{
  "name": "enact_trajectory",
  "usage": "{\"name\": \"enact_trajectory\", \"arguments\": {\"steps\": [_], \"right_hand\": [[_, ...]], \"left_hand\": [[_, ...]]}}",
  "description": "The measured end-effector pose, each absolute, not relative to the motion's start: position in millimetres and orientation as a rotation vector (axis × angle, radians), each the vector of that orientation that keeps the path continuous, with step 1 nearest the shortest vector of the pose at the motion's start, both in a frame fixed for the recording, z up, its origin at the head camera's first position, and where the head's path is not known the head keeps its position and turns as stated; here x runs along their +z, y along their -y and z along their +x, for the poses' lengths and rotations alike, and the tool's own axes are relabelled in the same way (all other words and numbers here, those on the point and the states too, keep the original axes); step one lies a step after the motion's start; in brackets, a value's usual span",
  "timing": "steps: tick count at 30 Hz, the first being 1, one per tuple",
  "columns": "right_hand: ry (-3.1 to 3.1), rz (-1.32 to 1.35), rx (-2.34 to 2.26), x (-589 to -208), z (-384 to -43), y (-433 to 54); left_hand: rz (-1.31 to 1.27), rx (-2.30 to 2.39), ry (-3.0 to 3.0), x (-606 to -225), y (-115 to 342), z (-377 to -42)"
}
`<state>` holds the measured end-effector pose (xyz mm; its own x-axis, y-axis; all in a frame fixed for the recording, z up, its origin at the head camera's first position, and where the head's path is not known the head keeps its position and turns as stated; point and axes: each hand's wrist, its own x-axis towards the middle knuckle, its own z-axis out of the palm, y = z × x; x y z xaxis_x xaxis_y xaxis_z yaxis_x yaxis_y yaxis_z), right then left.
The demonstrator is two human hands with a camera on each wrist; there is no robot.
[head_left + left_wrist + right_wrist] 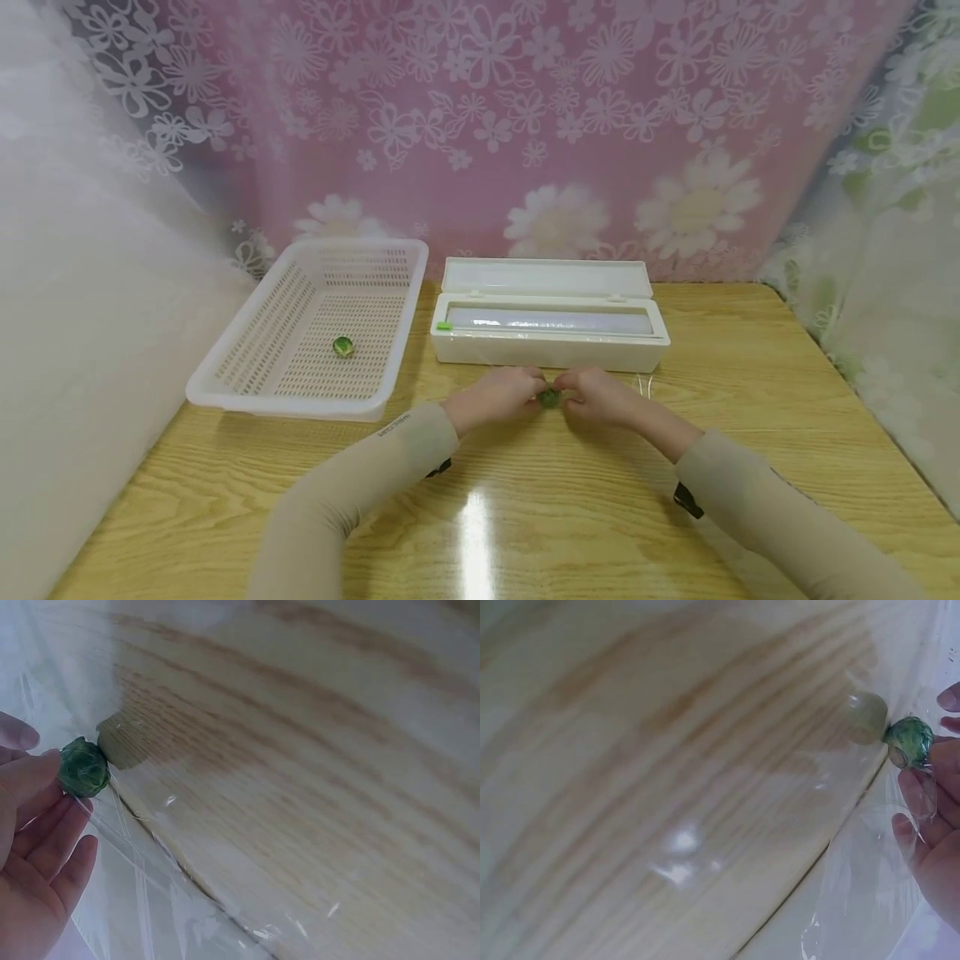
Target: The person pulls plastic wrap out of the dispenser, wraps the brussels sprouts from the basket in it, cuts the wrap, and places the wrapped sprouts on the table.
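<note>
A small green Brussels sprout [549, 397] is between the two hands, just in front of the white plastic wrap dispenser [551, 354]. The left hand [498, 396] pinches it from the left, with thumb and fingertips at its side in the left wrist view. From the other side the right hand [606, 400] pinches it too. Clear plastic wrap [862, 870] stretches around the sprout and fingers and shows creases in both wrist views. Inside the dispenser, under its raised lid [547, 277], lies the roll of wrap [551, 320].
A white slotted basket [397, 358] stands on the left of the wooden table [570, 517], with another Brussels sprout [343, 347] in it. A green slider [444, 326] sits at the dispenser's left end. Floral curtains [487, 150] hang behind the table.
</note>
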<state>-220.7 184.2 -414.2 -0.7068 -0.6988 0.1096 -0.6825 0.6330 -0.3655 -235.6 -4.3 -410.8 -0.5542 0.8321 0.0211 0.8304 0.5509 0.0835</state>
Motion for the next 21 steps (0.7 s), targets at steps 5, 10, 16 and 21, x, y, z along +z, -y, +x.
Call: {"name": "enact_trajectory", "arguments": {"steps": [5,10,16,21], "right_hand": [[-2.8,-1.13,-0.621,-412,-224,-185],[-2.94,-1.164,-0.537,-416,-224,-181],[-3.142,-1.287,-0.279,-425,-222,-172],[-3.203,-1.289,-0.249,-429,-221,-167]], "left_hand": [[1.429,0.206,-2.722,-411,2,-240],[1.384,0.282,-2.71,-412,2,-243],[1.382,0.352,-2.72,-415,2,-250],[1.39,0.385,-2.721,-417,2,-257]]}}
